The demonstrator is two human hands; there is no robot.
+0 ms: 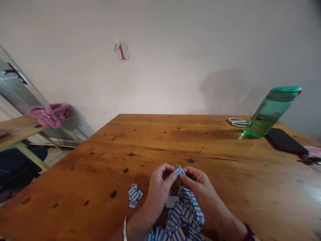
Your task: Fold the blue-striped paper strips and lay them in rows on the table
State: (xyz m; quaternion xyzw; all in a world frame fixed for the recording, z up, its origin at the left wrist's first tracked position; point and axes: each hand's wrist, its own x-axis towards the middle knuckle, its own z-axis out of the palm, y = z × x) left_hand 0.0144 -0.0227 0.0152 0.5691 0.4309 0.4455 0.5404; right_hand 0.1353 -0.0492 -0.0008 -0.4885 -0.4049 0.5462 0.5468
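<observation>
Between the fingertips of both hands is a small blue-and-white label piece [179,170], held just above the table. My left hand [162,185] pinches its left side, thumb against fingers. On the other side my right hand [199,184] grips it the same way. Beneath and between the wrists lies a heap of blue-and-white labels [177,216], some still joined in a strip [197,209] next to my right hand. A plain white piece [172,201] rests at the heap's upper edge. Left of my left hand sits a smaller pile of labels [134,196].
A green water bottle [272,112] stands at the back right, beside a dark flat phone-like object [287,140] and a coiled white cable [237,122]. The wooden table [150,140] meets the wall behind. A pink cloth [50,114] lies on another table at left.
</observation>
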